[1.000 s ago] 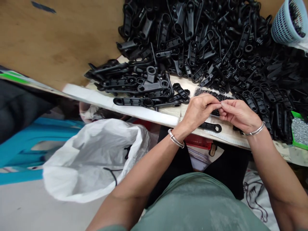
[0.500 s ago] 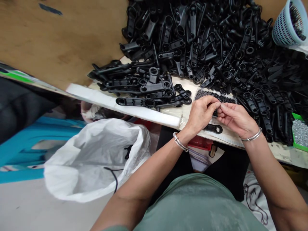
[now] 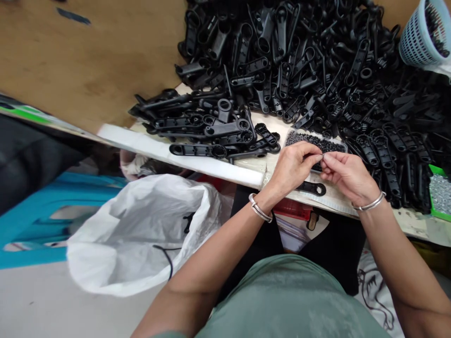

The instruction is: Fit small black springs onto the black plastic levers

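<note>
The tray (image 3: 346, 148) of small black parts sits on the counter (image 3: 410, 220), partly hidden by my hands. Well left of it, a white bag (image 3: 86, 258) gapes below the edge's white strip (image 3: 155, 146). At the tray, my left hand (image 3: 292, 164) meets my right hand (image 3: 348, 176), fingers pinched together; I cannot tell on what. Before it, a black lever (image 3: 309, 187) takes up the narrow bare margin. Right of it, black pieces (image 3: 387, 176) crowd toward a green box (image 3: 440, 215).
</note>
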`<state>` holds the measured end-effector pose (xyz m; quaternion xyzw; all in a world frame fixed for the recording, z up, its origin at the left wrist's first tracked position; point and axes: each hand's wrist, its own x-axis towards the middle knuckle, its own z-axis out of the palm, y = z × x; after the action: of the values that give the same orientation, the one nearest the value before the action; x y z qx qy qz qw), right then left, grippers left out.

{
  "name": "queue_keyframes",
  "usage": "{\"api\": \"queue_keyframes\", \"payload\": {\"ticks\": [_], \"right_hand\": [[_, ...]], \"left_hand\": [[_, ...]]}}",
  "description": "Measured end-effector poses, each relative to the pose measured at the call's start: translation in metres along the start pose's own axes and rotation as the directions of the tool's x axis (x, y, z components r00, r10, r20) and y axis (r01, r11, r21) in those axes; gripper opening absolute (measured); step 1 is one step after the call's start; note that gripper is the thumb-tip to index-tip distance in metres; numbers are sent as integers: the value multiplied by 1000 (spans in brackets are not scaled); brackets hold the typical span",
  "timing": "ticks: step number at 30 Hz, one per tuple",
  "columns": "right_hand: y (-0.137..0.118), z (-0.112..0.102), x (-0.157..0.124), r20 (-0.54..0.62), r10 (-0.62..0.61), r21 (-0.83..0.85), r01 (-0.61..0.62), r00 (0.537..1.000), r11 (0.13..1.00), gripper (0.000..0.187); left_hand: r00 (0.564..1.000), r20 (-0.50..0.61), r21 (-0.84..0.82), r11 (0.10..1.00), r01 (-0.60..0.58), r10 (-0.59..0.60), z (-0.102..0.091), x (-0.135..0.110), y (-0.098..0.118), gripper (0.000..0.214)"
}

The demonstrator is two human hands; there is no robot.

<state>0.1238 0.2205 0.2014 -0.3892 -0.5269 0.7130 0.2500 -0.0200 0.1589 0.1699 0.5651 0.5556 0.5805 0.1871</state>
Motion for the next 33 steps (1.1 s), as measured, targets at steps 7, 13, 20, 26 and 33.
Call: {"api": "queue_keyframes", "payload": {"ticks": [7, 13, 20, 26, 33], "right_hand": [[8, 3, -3, -57, -418, -632, 291, 907, 718, 18], [1, -4, -5, 11, -570, -810, 342, 821, 477, 12], [-22, -21, -7, -56, -206, -393, 168, 977, 904, 30], [-22, -15, -14, 47, -117, -334, 126, 992, 934, 38], [-29, -35, -15, 75, -260, -718, 233, 963, 656, 29]], "left_hand": [[995, 62, 110, 992, 69, -76, -2, 1, 6, 9], [999, 12, 416, 909, 33, -41, -8, 1, -4, 19], [969, 50, 356, 902, -244, 242, -11, 3, -4, 13], [973, 19, 145, 962, -230, 230, 7, -3, 8, 11], [985, 39, 162, 971, -175, 171, 2, -10, 14, 13]]}}
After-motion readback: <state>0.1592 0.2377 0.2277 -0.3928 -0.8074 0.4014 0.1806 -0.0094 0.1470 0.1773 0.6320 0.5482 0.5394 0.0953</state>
